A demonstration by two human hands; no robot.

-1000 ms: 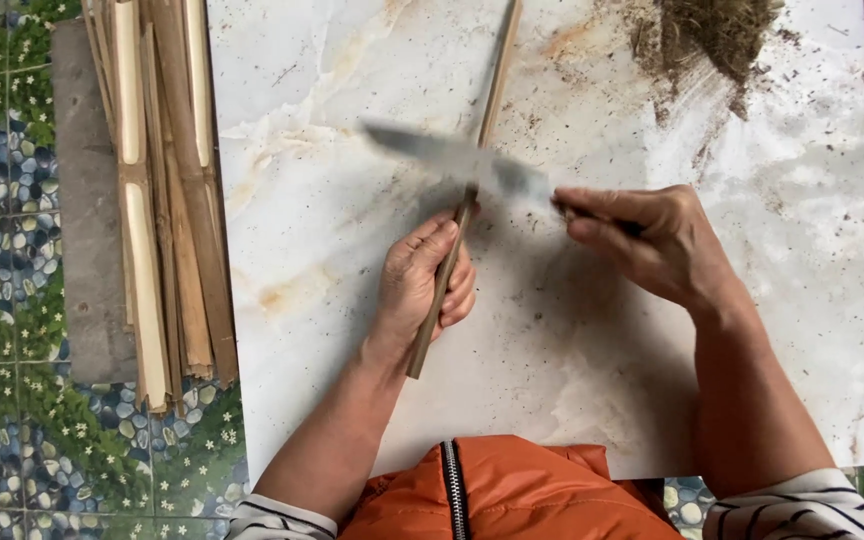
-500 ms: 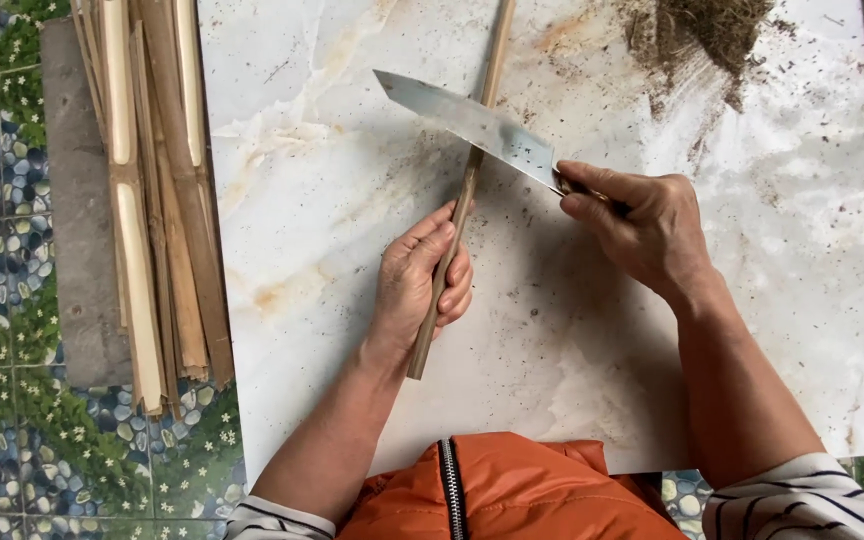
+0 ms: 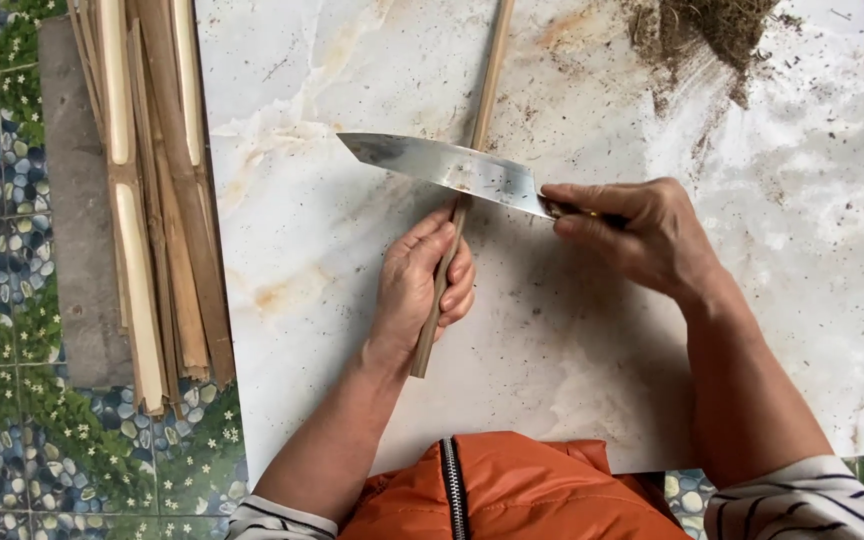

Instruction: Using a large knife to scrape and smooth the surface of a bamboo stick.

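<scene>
A long, thin, tan bamboo strip (image 3: 479, 110) lies nearly upright across the white marbled slab, its lower part gripped, while a broad, silvery steel cleaver blade (image 3: 442, 163) rests crosswise on it, tip pointing left, handle hidden.

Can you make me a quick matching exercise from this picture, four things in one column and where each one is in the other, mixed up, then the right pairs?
Column one:
1. knife
2. thin bamboo stick
3. bundle of split bamboo strips
4. pile of brown fibre scrapings

Column two:
A. top right of the marble-patterned slab
B. gripped in the left hand, running up the slab
C. on the left, beside the slab
D. held by the right hand, blade lying across the stick

Pairs: 1-D, 2-B, 3-C, 4-A
</scene>
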